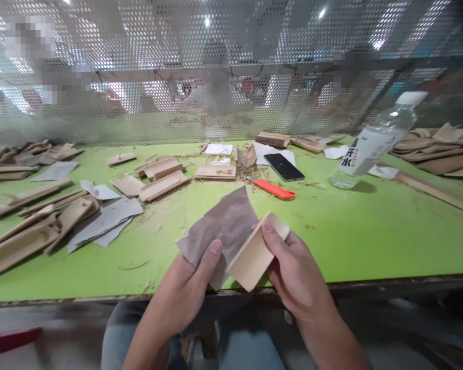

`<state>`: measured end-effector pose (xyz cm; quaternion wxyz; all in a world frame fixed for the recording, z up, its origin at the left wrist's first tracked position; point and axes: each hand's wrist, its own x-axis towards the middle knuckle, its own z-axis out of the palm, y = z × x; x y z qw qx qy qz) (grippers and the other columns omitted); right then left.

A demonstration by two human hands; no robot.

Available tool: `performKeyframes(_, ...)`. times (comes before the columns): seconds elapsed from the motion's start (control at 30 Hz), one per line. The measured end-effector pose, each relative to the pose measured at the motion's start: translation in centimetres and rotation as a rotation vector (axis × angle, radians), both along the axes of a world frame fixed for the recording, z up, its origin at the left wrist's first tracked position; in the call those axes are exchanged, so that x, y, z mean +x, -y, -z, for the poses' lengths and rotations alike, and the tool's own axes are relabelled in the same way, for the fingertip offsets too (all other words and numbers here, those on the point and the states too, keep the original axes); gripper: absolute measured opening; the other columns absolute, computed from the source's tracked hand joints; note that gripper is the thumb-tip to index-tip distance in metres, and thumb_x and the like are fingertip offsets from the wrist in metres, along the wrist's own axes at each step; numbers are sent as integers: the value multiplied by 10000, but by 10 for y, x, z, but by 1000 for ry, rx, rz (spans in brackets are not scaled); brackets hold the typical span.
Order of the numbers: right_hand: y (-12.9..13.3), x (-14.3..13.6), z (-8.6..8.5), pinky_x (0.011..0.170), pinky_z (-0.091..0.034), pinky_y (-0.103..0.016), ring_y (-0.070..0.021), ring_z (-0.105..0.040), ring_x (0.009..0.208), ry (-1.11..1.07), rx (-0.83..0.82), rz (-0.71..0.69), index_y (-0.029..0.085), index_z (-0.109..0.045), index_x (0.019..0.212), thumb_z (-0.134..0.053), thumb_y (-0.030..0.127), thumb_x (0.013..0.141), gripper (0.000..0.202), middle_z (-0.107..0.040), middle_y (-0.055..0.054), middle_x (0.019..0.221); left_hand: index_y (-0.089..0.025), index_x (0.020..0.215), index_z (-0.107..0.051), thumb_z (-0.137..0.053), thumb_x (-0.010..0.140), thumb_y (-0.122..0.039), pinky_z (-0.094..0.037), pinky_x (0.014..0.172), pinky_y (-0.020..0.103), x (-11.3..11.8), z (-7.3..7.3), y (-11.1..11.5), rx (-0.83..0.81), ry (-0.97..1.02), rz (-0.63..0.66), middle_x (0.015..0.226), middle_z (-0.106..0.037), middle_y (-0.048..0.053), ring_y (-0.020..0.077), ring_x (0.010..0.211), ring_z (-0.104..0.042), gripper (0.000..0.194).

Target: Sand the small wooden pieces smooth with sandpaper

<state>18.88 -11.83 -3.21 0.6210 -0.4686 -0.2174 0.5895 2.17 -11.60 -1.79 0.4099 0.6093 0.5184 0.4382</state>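
Observation:
Over the front edge of the green table [370, 241], my left hand [193, 282] grips a torn sheet of grey-brown sandpaper [226, 221], its thumb lying on top. My right hand [293, 267] holds a short curved piece of bamboo [256, 257] tilted, thumb on its upper end and fingers behind. The bamboo's lower left side meets or overlaps the sandpaper's edge; whether they press together I cannot tell. Beyond my hands lies an orange utility knife [273, 188], with a black phone [284, 167] behind it.
Bamboo pieces [42, 231] and grey sandpaper sheets [104, 221] lie at the left. More pieces [164, 180] sit mid-table among shavings. A water bottle [374, 144] stands at the right near a bamboo pile [440, 149]. A perforated metal screen [158, 103] closes the back.

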Motion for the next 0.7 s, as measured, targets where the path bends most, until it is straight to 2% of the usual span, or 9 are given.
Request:
performKeyframes(0.1, -1, 1, 3, 600, -512, -284, -243, -700, 766, 17, 2, 2, 201, -710, 925, -938, 553, 655, 499, -728, -22, 758, -230, 1043, -803, -547, 1007, -483, -449, 1122, 359, -4, -3, 0, 6, -69, 128, 1170, -787, 76, 289, 1237, -668, 362)
performKeyframes(0.2, -1, 1, 5, 592, -507, -293, -249, -702, 755, 68, -7, 6, 198, -709, 949, -905, 600, 687, 519, -738, -30, 758, -246, 1007, -814, -609, 977, -450, -531, 985, 328, -8, -7, -2, 25, -166, 256, 1081, -810, 59, 290, 1104, -719, 291)
performKeyframes(0.3, -1, 0, 6, 617, -526, -306, -251, -705, 760, 83, 11, -15, 195, -717, 979, -882, 597, 725, 504, -749, -38, 788, -254, 1025, -805, -608, 978, -425, -556, 883, 308, -9, -11, -3, -33, -231, 297, 903, -808, 33, 264, 911, -738, 266)
performKeyframes(0.37, -1, -1, 5, 636, -536, -309, -250, -704, 773, 60, 33, -10, 195, -719, 973, -884, 581, 729, 486, -752, -43, 811, -260, 1012, -804, -583, 990, -416, -547, 886, 299, -9, -13, -4, -53, -234, 312, 874, -798, 27, 256, 902, -729, 272)
performKeyframes(0.47, -1, -2, 0, 640, -540, -313, -251, -694, 764, 17, 40, 2, 193, -717, 918, -888, 567, 724, 455, -739, -47, 799, -263, 957, -805, -588, 988, -408, -533, 901, 285, -10, -12, -4, -35, -173, 312, 887, -792, 32, 267, 998, -714, 263)
performKeyframes(0.6, -1, 0, -3, 655, -528, -263, -208, -666, 763, 2, 87, 18, 194, -733, 864, -873, 483, 764, 337, -717, -28, 791, -238, 893, -794, -569, 999, -410, -523, 882, 293, -13, -7, -6, -36, -109, 272, 875, -774, 36, 268, 973, -696, 302)
performKeyframes(0.7, 0, 2, -1, 656, -515, -204, -162, -647, 770, 31, 126, -7, 199, -744, 886, -841, 432, 801, 267, -726, -16, 825, -208, 842, -767, -571, 991, -468, -501, 788, 275, -16, 0, -9, -53, -102, 116, 861, -754, 30, 239, 869, -672, 358)
